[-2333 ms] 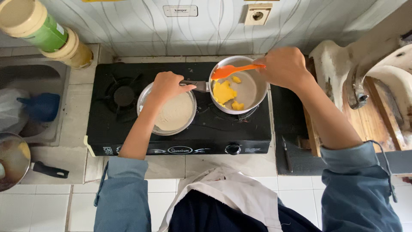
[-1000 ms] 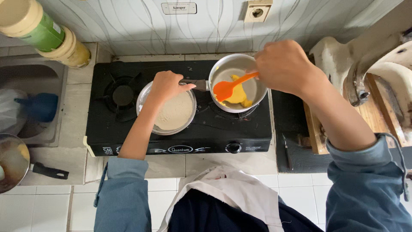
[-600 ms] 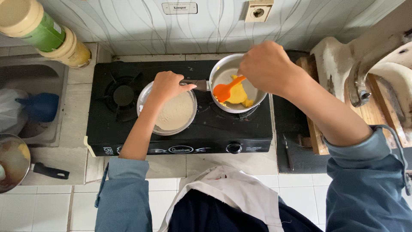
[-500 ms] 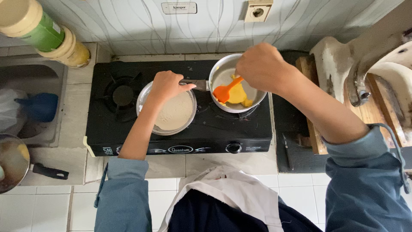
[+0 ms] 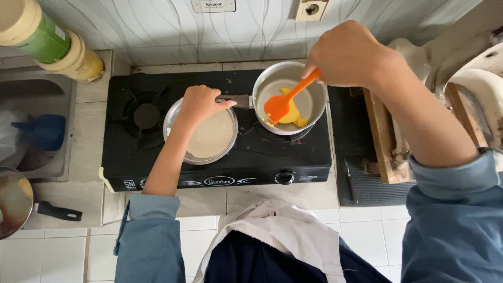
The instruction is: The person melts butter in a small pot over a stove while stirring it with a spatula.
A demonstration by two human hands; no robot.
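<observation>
Gripping the orange spatula, right hand hovers over the pan

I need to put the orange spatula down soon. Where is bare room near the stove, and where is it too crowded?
Bare tile lies in front of the stove, between its front edge and the apron. The left burner is bare too. The stove's middle is crowded: the left hand holds the handle of the small pan over the batter bowl, and the right hand works the orange spatula.

A black gas stove sat on the tiled counter, a dark-handled pan lying at its eight o'clock.
</observation>
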